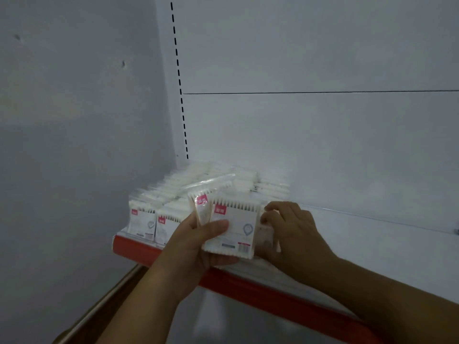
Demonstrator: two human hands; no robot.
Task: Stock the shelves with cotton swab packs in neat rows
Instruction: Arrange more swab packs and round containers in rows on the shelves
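Red trim fronts the shelf, and the risk sits right at that lip. The stocked packs at the left end stand upright in rows close to the edge, slippery-looking in clear film. A nudge from a wrist could, I judge, tip a front pack off or push a row out of line.

Just right of them the left hand grips a bundle of cotton swab packs at the shelf front. Its thumb is pressed across the front pack and its fingers are curled underneath. A second pack leans askew behind the first, and a slack hold could let it slide out.

Further right, the right hand has its fingers curled at the bundle's right edge, over another pack standing on the shelf. Whether it pinches either one I cannot tell. Forcing packs into a tight gap could crumple the film.

As a container, the shelf holds only swab packs, ranked at its left end back to the rear panel.
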